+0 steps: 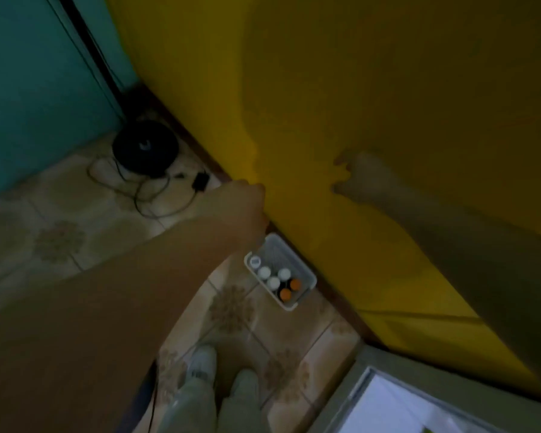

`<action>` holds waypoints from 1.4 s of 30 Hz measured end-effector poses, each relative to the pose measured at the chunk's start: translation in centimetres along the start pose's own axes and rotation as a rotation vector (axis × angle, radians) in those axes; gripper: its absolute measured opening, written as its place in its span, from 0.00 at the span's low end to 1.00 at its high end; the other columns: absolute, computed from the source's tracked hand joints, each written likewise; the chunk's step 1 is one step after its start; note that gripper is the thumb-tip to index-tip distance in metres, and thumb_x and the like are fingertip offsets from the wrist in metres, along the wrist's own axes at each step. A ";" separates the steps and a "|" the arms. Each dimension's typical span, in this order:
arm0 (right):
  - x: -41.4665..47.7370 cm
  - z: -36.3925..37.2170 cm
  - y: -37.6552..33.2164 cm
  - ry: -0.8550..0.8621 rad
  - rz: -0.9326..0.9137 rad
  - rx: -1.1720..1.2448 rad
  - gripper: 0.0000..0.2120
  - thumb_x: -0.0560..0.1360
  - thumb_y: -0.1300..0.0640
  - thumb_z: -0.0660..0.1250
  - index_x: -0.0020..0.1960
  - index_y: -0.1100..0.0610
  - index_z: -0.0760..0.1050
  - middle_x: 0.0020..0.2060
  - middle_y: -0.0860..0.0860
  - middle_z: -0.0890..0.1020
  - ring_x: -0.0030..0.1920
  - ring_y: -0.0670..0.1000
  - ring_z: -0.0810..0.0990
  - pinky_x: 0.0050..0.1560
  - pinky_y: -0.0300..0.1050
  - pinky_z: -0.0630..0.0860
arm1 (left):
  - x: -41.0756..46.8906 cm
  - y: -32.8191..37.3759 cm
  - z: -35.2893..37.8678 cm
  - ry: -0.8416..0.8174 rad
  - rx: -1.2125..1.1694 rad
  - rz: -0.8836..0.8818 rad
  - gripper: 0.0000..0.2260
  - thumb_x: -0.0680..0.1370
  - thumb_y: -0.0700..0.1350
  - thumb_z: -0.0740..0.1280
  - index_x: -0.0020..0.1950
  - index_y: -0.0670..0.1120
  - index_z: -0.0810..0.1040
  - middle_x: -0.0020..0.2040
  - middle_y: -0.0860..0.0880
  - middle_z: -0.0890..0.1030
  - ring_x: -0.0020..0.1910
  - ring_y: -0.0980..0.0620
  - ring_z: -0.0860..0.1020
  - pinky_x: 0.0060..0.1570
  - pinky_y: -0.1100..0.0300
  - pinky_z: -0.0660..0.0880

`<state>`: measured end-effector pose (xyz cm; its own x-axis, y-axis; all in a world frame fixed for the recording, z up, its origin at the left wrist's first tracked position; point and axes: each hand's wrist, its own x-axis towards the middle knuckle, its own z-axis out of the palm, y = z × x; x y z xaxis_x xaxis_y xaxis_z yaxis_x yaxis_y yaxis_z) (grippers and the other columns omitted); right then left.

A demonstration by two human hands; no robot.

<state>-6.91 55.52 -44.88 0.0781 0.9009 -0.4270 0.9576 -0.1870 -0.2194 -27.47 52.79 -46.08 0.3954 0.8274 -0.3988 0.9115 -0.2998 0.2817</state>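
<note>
Both my arms reach forward toward a yellow wall in dim, blurred light. My left hand is seen from the back at the wall's lower edge, just above a white basket; its fingers are hidden, so I cannot tell whether it holds anything. My right hand is up against the wall further right, thumb and fingers loosely spread toward the left, holding nothing. The basket stands on the tiled floor against the wall and holds several small bottles with white and orange caps.
A black round device with tangled cables and a plug lies on the patterned tiles in the corner by a teal door. My white shoe is below. A white-framed box or appliance sits bottom right.
</note>
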 end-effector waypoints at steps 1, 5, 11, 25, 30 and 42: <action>-1.5 -3.4 -1.0 0.006 -0.005 -0.021 0.26 0.76 0.57 0.67 0.72 0.57 0.65 0.62 0.61 0.76 0.55 0.60 0.78 0.50 0.49 0.75 | -1.4 0.7 -3.1 0.035 0.011 0.011 0.13 0.80 0.47 0.60 0.61 0.42 0.72 0.56 0.43 0.75 0.53 0.43 0.76 0.51 0.50 0.76; -8.0 -16.1 -4.4 0.073 -0.039 -0.084 0.26 0.77 0.51 0.67 0.72 0.52 0.65 0.67 0.56 0.71 0.59 0.58 0.75 0.47 0.46 0.72 | -6.8 3.8 -13.8 0.150 0.029 0.015 0.15 0.80 0.49 0.59 0.62 0.41 0.70 0.53 0.43 0.75 0.51 0.43 0.75 0.49 0.48 0.77; -19.3 -29.0 -6.5 0.305 -0.016 -0.124 0.25 0.75 0.51 0.68 0.70 0.54 0.68 0.65 0.56 0.74 0.63 0.56 0.73 0.56 0.44 0.70 | -13.6 8.8 -25.1 0.321 0.064 0.079 0.17 0.80 0.52 0.60 0.65 0.44 0.70 0.61 0.44 0.74 0.56 0.44 0.75 0.51 0.49 0.76; -55.0 -37.3 5.3 0.671 0.577 -0.022 0.22 0.75 0.53 0.69 0.67 0.55 0.71 0.62 0.53 0.76 0.63 0.53 0.73 0.57 0.41 0.70 | -27.6 33.9 -29.8 0.308 0.111 0.808 0.19 0.79 0.55 0.61 0.66 0.46 0.69 0.62 0.46 0.75 0.59 0.47 0.74 0.58 0.51 0.73; -73.1 -33.3 11.2 0.681 0.914 -0.027 0.21 0.75 0.54 0.67 0.67 0.57 0.71 0.63 0.53 0.76 0.64 0.54 0.71 0.58 0.41 0.68 | -38.3 47.6 -24.9 0.168 0.122 1.186 0.19 0.78 0.56 0.62 0.67 0.50 0.70 0.64 0.48 0.74 0.59 0.48 0.74 0.56 0.55 0.72; -113.3 -17.5 19.3 0.631 1.554 0.065 0.21 0.77 0.51 0.65 0.67 0.60 0.72 0.64 0.56 0.75 0.65 0.56 0.72 0.60 0.43 0.69 | -69.6 73.5 -7.4 -0.028 0.348 1.733 0.22 0.78 0.59 0.61 0.68 0.49 0.68 0.65 0.48 0.73 0.60 0.49 0.73 0.57 0.55 0.72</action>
<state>7.56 -43.35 14.61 0.9813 -0.1396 0.1329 -0.1413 -0.9900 0.0034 11.13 -23.31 8.88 0.8419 -0.5274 0.1140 -0.5396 -0.8230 0.1777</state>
